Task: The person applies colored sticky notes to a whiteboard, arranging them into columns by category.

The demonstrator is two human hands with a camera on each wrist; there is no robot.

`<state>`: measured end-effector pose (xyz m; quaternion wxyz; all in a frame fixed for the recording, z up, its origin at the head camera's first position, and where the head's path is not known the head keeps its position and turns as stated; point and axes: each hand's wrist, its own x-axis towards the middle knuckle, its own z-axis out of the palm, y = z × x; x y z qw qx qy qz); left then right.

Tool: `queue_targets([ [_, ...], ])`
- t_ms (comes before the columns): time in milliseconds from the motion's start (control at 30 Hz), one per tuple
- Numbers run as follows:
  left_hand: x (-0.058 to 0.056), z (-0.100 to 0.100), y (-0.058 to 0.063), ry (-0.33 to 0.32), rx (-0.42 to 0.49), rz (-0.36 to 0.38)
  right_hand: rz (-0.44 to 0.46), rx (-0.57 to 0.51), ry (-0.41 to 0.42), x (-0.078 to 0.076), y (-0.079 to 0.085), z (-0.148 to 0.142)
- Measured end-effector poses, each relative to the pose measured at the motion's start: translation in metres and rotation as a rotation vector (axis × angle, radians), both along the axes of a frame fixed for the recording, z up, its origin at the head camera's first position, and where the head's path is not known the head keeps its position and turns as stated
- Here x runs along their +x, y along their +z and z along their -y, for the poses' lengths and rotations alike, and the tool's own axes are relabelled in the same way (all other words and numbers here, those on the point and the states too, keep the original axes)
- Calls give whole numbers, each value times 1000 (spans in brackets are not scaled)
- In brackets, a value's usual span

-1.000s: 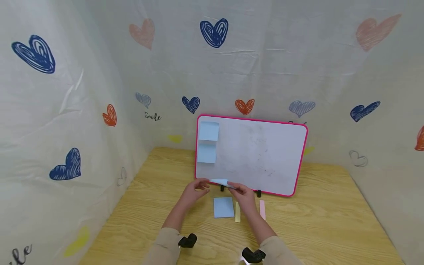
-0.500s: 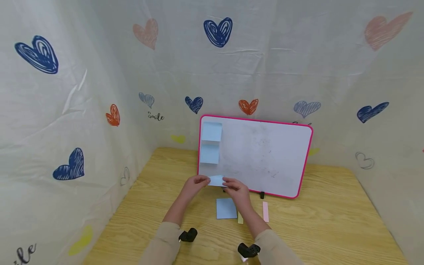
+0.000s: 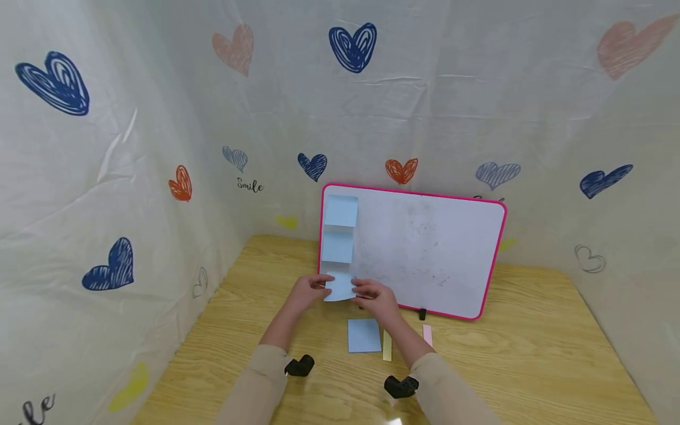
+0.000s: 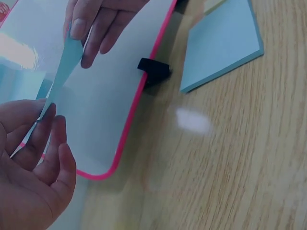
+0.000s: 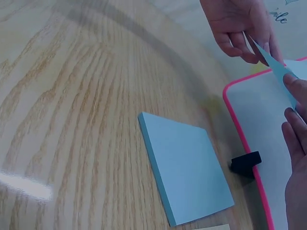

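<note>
A light blue sticky note (image 3: 340,288) is pinched at its two sides, in front of the whiteboard's lower left corner. My left hand (image 3: 308,293) grips its left edge between thumb and fingers, while the right hand (image 3: 378,299) pinches the opposite edge. Seen edge-on in the left wrist view, the note (image 4: 66,67) stretches between both hands; whether it touches the board is unclear. Two more blue notes, an upper one (image 3: 341,211) and a lower one (image 3: 337,247), are stuck along the left side of the pink-rimmed whiteboard (image 3: 414,254).
On the wooden table (image 3: 542,348) lies a blue sticky note pad (image 3: 364,336). Beside it are a yellow strip pad (image 3: 387,346) and a pink strip pad (image 3: 427,334), partly behind the right arm. Black feet (image 3: 422,314) support the board. A heart-printed sheet (image 3: 276,106) hangs behind.
The note has turned from nearly flat to facing the camera, and moved left under the two stuck notes. The left hand, earlier loosely at its edge, now pinches it. The view shifted slightly.
</note>
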<state>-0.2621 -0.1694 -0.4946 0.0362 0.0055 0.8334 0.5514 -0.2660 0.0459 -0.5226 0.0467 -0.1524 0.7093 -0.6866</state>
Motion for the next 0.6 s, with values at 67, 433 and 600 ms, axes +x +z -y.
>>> queue_targets([
  [67,-3,2,-1,-3,6,-1,-24,12,21,-1,5,0],
  [433,-17,10,-8,20,33,-5,-30,95,-12,-23,-14,10],
  [600,-22,13,-10,30,37,-1,-1,103,15,-20,1,15],
])
